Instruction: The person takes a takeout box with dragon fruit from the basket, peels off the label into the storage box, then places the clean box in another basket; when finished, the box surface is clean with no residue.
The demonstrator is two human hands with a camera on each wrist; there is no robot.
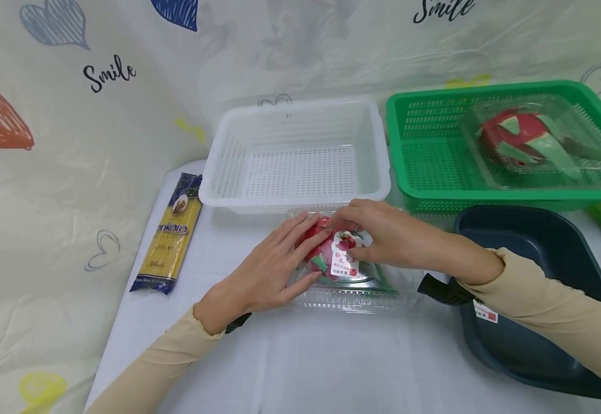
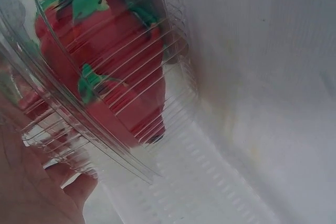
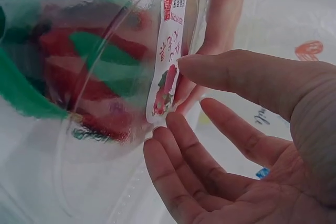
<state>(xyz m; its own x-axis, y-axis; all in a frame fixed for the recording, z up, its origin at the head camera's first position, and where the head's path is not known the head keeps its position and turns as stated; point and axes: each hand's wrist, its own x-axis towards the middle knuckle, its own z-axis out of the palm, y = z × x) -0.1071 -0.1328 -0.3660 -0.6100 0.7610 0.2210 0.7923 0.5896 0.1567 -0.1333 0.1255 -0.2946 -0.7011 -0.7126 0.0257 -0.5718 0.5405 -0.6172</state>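
Observation:
A clear plastic clamshell box lies on the table before me with a red and green dragon fruit inside. On its lid is a white label with a fruit picture and a red seal. My left hand rests on the lid's left side, fingers stretched over it. From the right, my right hand reaches over the box and touches the label. In the right wrist view its thumb lies at the label's edge, with the other fingers loosely extended near the lid.
Behind the box stands a white basket; a green basket beside it holds another boxed dragon fruit. A dark tub is under my right forearm, a small sticker on its near side. A yellow pasta packet lies left.

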